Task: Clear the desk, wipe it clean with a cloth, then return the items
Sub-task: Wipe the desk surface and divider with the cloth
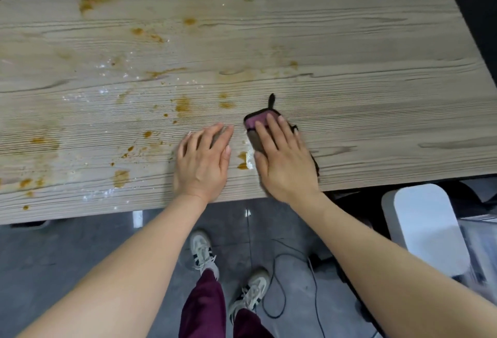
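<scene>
The pale wooden desk top [336, 42] is matt with ridged, strongly lined grain, blotched by dull orange-brown stains [183, 106] and white powdery specks [103, 193]. The folded pink-and-brown cloth [255, 129] looks soft, dark-edged. The grey floor [67, 251] appears smooth.

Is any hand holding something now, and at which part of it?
The right hand presses flat on the middle of the folded cloth, fingers straight, not gripping. The left hand rests flat on the bare desk and holds nothing.
</scene>
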### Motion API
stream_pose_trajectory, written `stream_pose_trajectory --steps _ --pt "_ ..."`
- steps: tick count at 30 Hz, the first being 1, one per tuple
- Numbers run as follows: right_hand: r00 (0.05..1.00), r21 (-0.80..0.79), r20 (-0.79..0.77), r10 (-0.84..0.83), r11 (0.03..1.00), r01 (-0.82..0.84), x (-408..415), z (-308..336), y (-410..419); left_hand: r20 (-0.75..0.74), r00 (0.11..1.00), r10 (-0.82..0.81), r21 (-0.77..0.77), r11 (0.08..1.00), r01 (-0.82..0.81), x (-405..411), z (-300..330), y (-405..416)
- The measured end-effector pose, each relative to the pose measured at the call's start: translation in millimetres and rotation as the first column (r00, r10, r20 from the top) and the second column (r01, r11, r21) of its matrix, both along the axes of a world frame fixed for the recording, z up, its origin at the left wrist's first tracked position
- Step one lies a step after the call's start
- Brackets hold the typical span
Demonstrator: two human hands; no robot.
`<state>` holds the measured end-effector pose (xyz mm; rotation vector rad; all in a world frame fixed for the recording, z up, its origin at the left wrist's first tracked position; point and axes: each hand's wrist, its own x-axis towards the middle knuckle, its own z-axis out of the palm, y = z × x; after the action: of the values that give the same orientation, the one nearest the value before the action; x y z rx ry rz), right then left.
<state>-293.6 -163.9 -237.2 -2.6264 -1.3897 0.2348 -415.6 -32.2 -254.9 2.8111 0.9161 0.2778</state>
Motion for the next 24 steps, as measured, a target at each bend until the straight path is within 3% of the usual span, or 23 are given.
stream_pose_trajectory --steps 4,8,12,16,20,24 --pt "0.985 -0.072 0.001 0.175 0.982 -0.175 35.8 1.3 -3.9 -0.009 1.000 0.000 -0.005 1.000 0.000 -0.9 0.7 -0.4" --pt "0.993 -0.088 0.005 -0.120 0.989 0.120 103.7 2.0 9.0 -0.007 1.000 0.005 -0.007 1.000 -0.005 -1.9 -0.1 0.0" --pt "0.968 -0.036 0.023 -0.248 0.968 0.249 77.4 0.8 22.2 -0.003 1.000 -0.002 -0.007 1.000 0.002 -1.4 -0.1 0.1" --pt "0.999 -0.025 0.021 0.030 0.999 -0.029 19.0 -0.2 20.6 0.003 1.000 -0.004 0.011 1.000 0.004 -0.8 0.4 0.2" --pt "0.976 -0.050 0.017 0.219 0.975 -0.218 51.1 2.0 15.2 -0.012 1.000 0.003 0.010 1.000 -0.003 -2.0 -0.3 -0.3" --pt "0.989 -0.044 0.005 -0.150 0.988 0.150 101.4 0.5 25.9 -0.013 1.000 0.008 0.002 1.000 -0.008 -2.3 -1.0 0.1"
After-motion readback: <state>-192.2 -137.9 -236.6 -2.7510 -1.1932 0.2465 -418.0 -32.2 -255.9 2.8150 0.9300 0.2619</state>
